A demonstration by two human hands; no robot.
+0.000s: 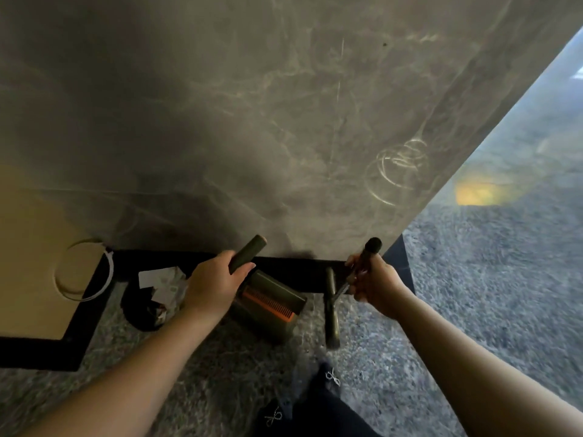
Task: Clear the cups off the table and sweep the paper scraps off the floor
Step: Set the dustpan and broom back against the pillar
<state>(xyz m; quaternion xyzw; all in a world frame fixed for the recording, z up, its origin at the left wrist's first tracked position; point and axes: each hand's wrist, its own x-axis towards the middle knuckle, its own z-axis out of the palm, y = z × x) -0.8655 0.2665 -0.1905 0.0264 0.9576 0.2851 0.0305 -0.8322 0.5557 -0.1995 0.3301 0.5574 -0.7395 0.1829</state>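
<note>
My left hand (217,285) grips the dark green handle of an upright dustpan (271,307), whose pan with an orange comb rests on the grey carpet just in front of me. My right hand (375,282) grips the black-tipped handle of a broom, whose olive head (331,307) stands on the floor right of the dustpan. To the left of the dustpan sits a black bin (151,301) holding white paper scraps. No cups are in view.
A large grey marble-look table top (252,121) fills the upper view, its black base edge just beyond my hands. A tan surface (31,263) with a cable loop lies at the left. Speckled carpet (489,279) spreads right. My dark shoes (303,405) show below.
</note>
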